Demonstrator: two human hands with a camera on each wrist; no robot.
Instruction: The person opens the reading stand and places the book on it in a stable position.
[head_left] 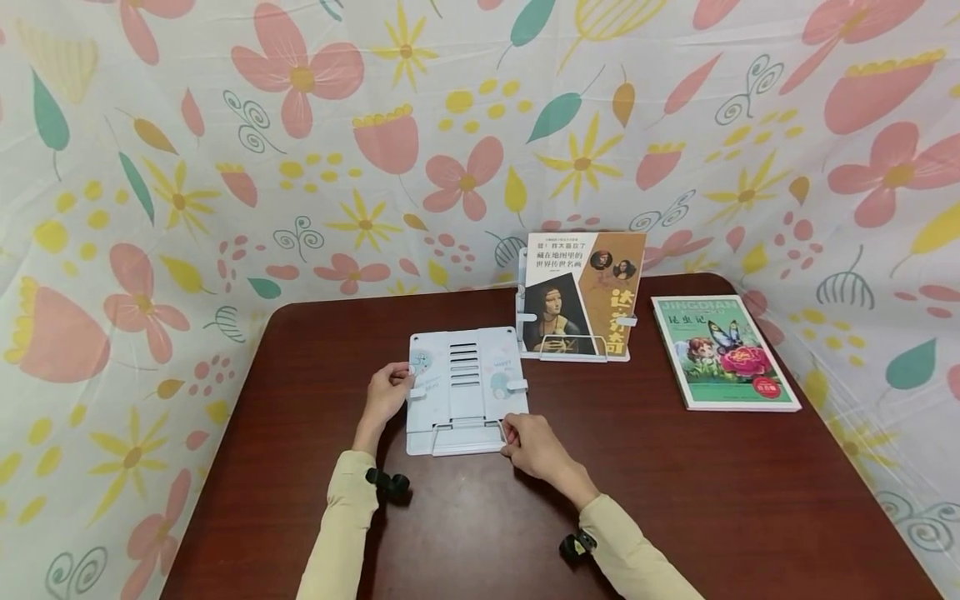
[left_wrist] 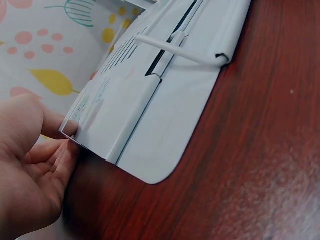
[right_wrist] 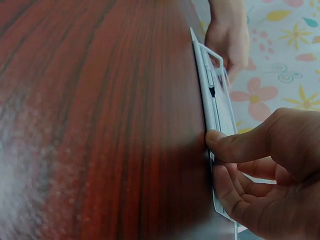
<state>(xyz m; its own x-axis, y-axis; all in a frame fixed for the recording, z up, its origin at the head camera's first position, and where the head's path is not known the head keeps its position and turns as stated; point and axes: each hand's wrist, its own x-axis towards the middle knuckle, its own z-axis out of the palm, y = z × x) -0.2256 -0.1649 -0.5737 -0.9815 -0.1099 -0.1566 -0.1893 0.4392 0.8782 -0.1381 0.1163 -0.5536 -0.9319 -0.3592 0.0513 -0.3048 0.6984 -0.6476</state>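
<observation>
A white book stand (head_left: pixel 465 354) lies folded nearly flat on the table, with slots down its middle and a wire page holder (left_wrist: pixel 175 50) along its front. My left hand (head_left: pixel 390 390) pinches the stand's left edge, thumb (left_wrist: pixel 72 127) on top and fingers below. At the front right corner, my right hand (head_left: pixel 536 446) has thumb (right_wrist: pixel 222 142) and forefinger pinched at the stand, where the wire holder's right end meets it; the fingers hide that end. In the right wrist view, the holder's far end stands raised from the front lip.
Behind to the right, a second book stand (head_left: pixel 522 346) props up a book with a portrait cover (head_left: pixel 581 292). A green-covered book (head_left: pixel 723 354) lies at the right of the brown table (head_left: pixel 600 500). A flowered cloth (head_left: pixel 465 125) hangs behind the table.
</observation>
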